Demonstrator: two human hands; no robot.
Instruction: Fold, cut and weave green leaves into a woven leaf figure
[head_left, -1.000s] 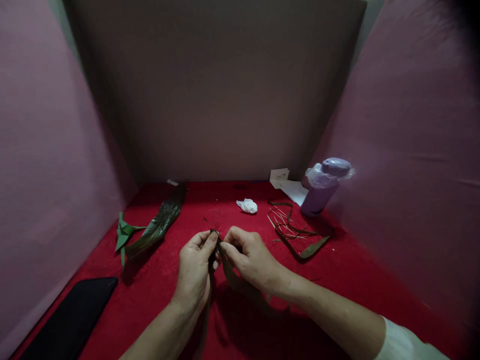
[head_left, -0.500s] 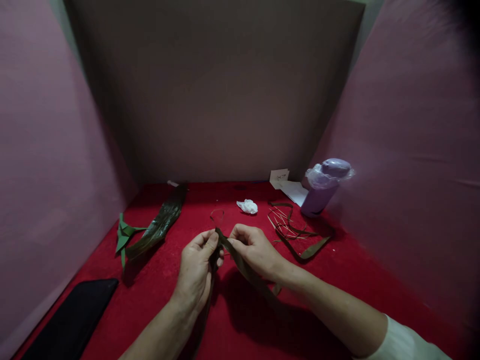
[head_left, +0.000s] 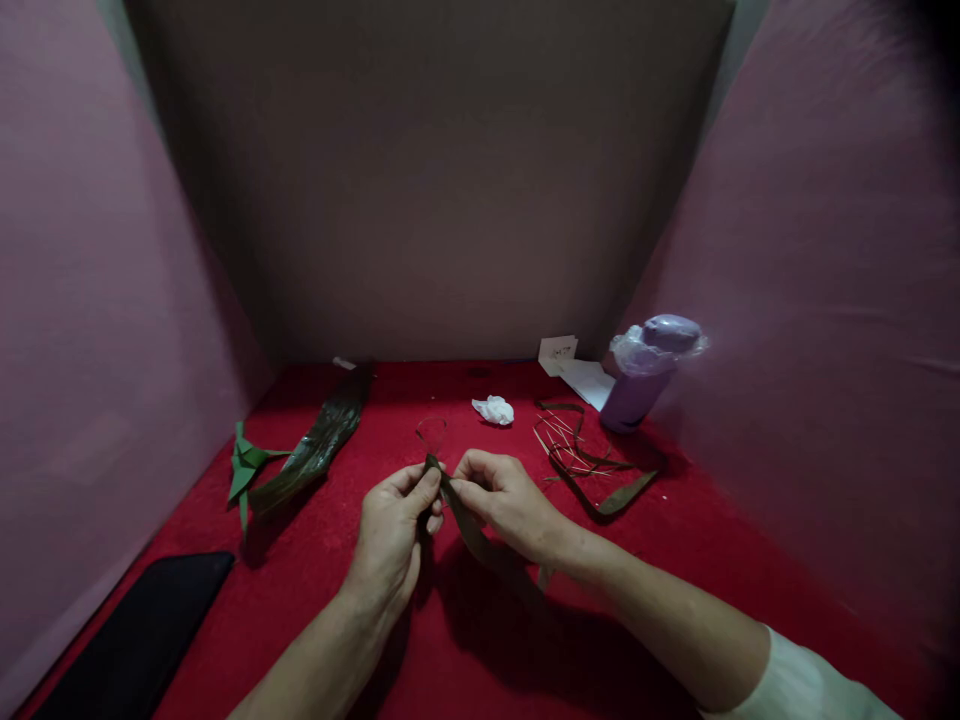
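Note:
Near the middle of the red surface, my left hand (head_left: pixel 391 535) pinches the upper end of a dark green leaf strip (head_left: pixel 471 538) between thumb and fingers. My right hand (head_left: pixel 511 508) is closed, thumb and forefinger together on the strip's edge right beside the left fingertips. From there the strip droops toward me, below the right wrist. A thin brownish loop (head_left: pixel 431 428) shows just beyond the left fingertips; whether it joins the strip I cannot tell. The fingers partly hide the pinched part.
To the left lie a folded green leaf figure (head_left: pixel 246 463), a broad shiny dark leaf (head_left: pixel 324 440) and a black flat case (head_left: pixel 135 640). A crumpled white tissue (head_left: pixel 493 410), thin sticks (head_left: pixel 568 445), a curled leaf strip (head_left: pixel 628 494), white papers (head_left: pixel 587 382) and a purple container (head_left: pixel 636 398) lie beyond and right.
Both hands keep their pinch on the leaf strip. The right fingertips have shifted slightly left, and the strip's hanging part has swung a little. The whole view has moved slightly.

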